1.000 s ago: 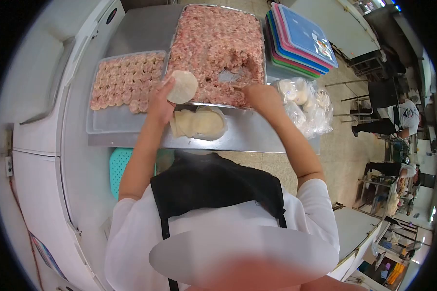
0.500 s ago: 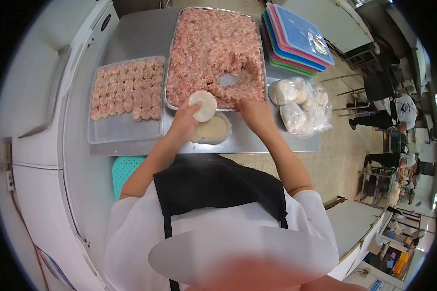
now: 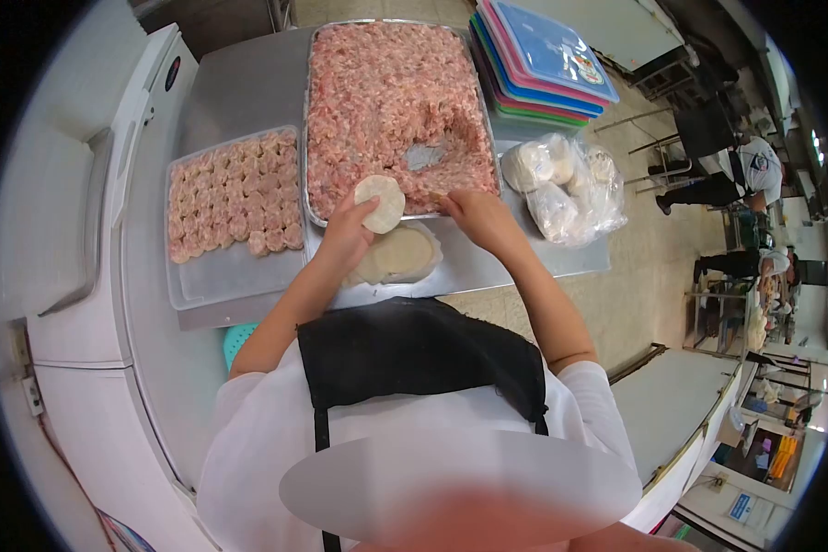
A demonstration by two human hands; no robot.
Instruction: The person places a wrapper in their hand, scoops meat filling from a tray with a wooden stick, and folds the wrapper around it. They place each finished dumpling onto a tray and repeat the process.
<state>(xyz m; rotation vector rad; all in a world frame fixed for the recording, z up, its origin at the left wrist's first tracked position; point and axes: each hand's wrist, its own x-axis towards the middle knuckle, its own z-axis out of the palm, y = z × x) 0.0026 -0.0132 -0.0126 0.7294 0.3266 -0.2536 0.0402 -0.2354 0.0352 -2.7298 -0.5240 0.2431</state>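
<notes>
A round, pale dough wrapper (image 3: pixel 382 204) is pinched at its left edge by my left hand (image 3: pixel 348 235). The wrapper is bare and held over the near rim of a large metal tray (image 3: pixel 307 120) of raw ground meat (image 3: pixel 377 101). My right hand (image 3: pixel 480 219) is closed at the tray's near right corner, its fingertips at the meat; whatever they grip is hidden. Below the hands lies a stack of round wrappers (image 3: pixel 400 256) on white paper. To the left, a clear plastic tray (image 3: pixel 235 287) holds rows of filled dumplings (image 3: pixel 235 189).
Stacked coloured plastic lids (image 3: pixel 543 55) stand at the back right. Clear bags of pale dough rounds (image 3: pixel 561 189) sit right of the meat tray. A white fridge (image 3: pixel 74 313) borders the left side. Other people (image 3: pixel 754 170) are farther off on the right.
The view has shifted slightly, so the table appears a little lower and to the left. Both hands keep nearly the same pose, with the wrapper still in my left hand.
</notes>
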